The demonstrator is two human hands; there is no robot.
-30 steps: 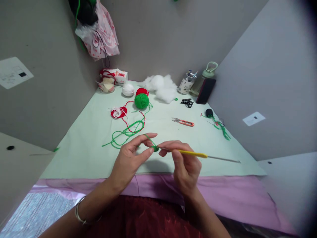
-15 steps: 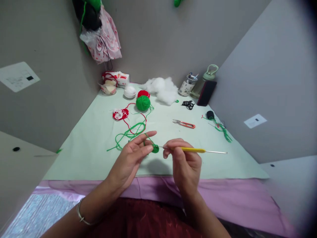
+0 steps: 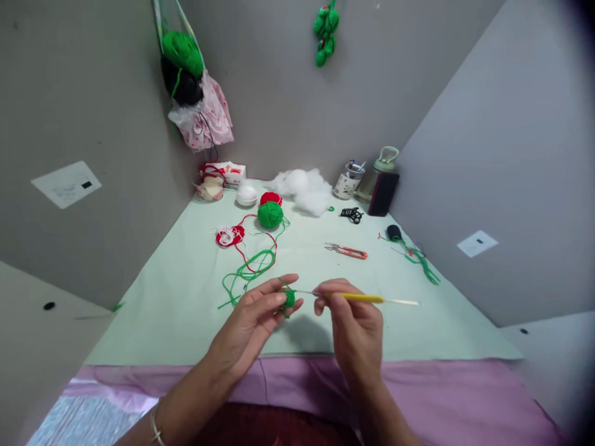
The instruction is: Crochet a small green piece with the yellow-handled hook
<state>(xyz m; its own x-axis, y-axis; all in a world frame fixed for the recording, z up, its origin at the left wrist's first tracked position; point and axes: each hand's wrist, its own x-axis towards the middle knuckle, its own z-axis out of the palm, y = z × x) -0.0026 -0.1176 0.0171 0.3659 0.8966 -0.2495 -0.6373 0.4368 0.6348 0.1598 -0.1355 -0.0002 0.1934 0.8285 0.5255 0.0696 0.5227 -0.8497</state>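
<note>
My left hand (image 3: pixel 253 322) pinches a small green crochet piece (image 3: pixel 289 298) between thumb and fingers, with green yarn running over the raised index finger. In my right hand (image 3: pixel 356 325) is a crochet hook with a yellow handle (image 3: pixel 360 298), held like a pen. Its thin metal tip points left and meets the top of the green piece. Loose green yarn (image 3: pixel 251 267) lies in loops on the table behind my left hand, near a green yarn ball (image 3: pixel 270 215).
Orange thread snips (image 3: pixel 348 251) lie beyond my right hand. Farther back are white stuffing (image 3: pixel 307 191), a white ball (image 3: pixel 246 196), red-and-white yarn (image 3: pixel 230 235), a black claw clip (image 3: pixel 352 215), a pen cup (image 3: pixel 348 183), a bottle (image 3: pixel 372 179) and a phone (image 3: pixel 385 194). Grey panels (image 3: pixel 274 93) enclose the table.
The view has tilted upward, so the scene sits lower and hanging green pieces show on the back panel. The green piece has turned in my left fingers; both hands keep their hold.
</note>
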